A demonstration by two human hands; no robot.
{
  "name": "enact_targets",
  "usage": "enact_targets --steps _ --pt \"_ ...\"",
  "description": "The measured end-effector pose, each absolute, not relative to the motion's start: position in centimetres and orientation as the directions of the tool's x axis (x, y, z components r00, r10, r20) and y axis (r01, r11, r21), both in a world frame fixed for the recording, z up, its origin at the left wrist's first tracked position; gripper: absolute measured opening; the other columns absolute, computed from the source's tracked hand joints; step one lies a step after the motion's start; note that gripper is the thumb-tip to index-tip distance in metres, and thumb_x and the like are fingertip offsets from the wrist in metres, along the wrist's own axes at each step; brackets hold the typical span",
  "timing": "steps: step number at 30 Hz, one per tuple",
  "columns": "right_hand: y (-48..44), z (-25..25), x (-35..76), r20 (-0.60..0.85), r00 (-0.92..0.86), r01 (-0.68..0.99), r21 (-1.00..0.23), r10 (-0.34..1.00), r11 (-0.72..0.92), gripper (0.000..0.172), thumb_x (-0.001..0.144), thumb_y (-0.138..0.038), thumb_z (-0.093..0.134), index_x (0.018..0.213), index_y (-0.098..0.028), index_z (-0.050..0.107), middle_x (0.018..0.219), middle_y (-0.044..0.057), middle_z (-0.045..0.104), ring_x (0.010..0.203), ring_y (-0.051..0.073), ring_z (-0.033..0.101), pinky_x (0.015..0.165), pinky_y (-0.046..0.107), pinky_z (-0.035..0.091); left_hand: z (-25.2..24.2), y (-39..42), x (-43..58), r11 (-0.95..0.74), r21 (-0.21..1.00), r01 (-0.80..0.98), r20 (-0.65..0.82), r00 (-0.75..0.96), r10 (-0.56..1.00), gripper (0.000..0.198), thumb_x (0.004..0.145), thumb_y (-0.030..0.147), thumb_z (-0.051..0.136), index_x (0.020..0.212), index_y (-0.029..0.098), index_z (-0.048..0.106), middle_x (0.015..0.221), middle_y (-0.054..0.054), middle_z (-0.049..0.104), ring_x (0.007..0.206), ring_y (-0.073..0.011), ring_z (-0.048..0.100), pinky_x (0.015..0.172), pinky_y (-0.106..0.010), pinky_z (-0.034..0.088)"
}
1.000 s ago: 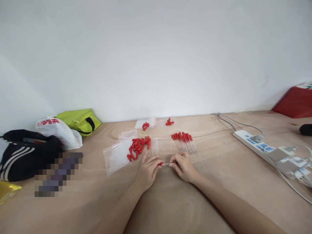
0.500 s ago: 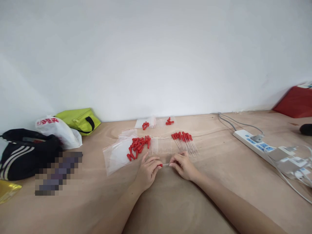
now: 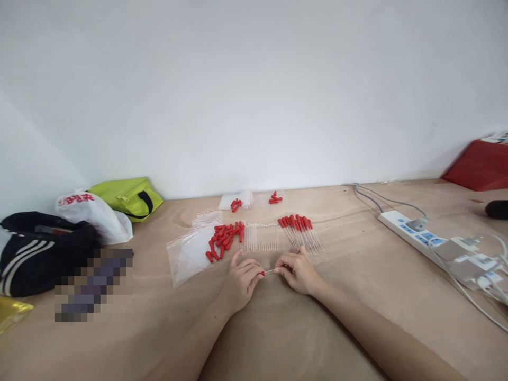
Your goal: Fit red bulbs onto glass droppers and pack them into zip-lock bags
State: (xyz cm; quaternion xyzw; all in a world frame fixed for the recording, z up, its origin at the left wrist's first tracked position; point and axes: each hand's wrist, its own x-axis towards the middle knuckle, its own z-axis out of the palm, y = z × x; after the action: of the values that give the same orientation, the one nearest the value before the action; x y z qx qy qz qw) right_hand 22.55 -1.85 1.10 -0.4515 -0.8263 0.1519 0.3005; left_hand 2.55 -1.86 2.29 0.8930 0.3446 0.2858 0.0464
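Observation:
My left hand (image 3: 241,280) pinches a red rubber bulb (image 3: 262,273) between thumb and fingers. Opposite it, my right hand (image 3: 296,271) is closed on a thin clear dropper tube (image 3: 270,271), whose end meets the bulb; how deep it sits inside is hidden by my fingers. Just beyond my hands lies a row of clear dropper tubes (image 3: 262,237). A heap of loose red bulbs (image 3: 224,237) is to its left, partly on clear zip bags (image 3: 188,254). To the right, several droppers with red bulbs fitted (image 3: 297,225) lie side by side.
Near the wall are more bagged bulbs (image 3: 275,198). A power strip (image 3: 413,233) with plugs and cables lies right, a red object (image 3: 480,166) behind it. On the left sit a black bag (image 3: 43,254), a white plastic bag (image 3: 95,214) and a lime-green pouch (image 3: 125,196).
The hands are marginally closer together, and slightly less of the tube shows between them. The bulb has tilted a little downward. The camera view has shifted slightly.

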Motion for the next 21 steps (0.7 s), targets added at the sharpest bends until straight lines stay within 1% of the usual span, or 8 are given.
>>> enact_targets --steps 7,15,21 --pt "-2.4 1.3 22.2 0.372 -0.409 0.696 -0.464 0.833 0.549 0.017 0.084 -0.021 0.044 0.071 -0.019 0.056 0.07 -0.003 0.063 0.062 0.01 0.053 0.067 0.028 0.021 2.3 -1.9 2.5 -0.743 0.281 0.608 0.453 0.598 0.661 0.022 0.087 0.02 0.037 0.078 0.02 0.057 0.073 0.001 0.065 0.079 -0.0151 0.058 0.098 -0.047 0.022" --pt "-2.7 1.1 21.5 0.367 -0.405 0.712 -0.448 0.837 0.541 0.021 0.084 -0.02 0.041 0.07 -0.019 0.056 0.07 -0.002 0.065 0.061 0.01 0.053 0.067 0.028 0.02 2.7 -2.1 2.7 -0.759 0.242 0.604 0.458 0.618 0.639 0.021 0.085 0.019 0.037 0.077 0.02 0.056 0.072 0.001 0.064 0.078 -0.0147 0.058 0.098 -0.044 0.024" --pt "-2.7 1.1 21.0 0.346 -0.406 0.703 -0.474 0.846 0.531 0.022 0.084 -0.02 0.042 0.068 -0.019 0.056 0.068 -0.002 0.065 0.059 0.01 0.053 0.067 0.028 0.02 2.8 -2.1 2.8 -0.777 0.237 0.584 0.457 0.639 0.619 0.02 0.084 0.017 0.038 0.078 0.02 0.056 0.072 0.001 0.064 0.08 -0.015 0.058 0.098 -0.043 0.025"
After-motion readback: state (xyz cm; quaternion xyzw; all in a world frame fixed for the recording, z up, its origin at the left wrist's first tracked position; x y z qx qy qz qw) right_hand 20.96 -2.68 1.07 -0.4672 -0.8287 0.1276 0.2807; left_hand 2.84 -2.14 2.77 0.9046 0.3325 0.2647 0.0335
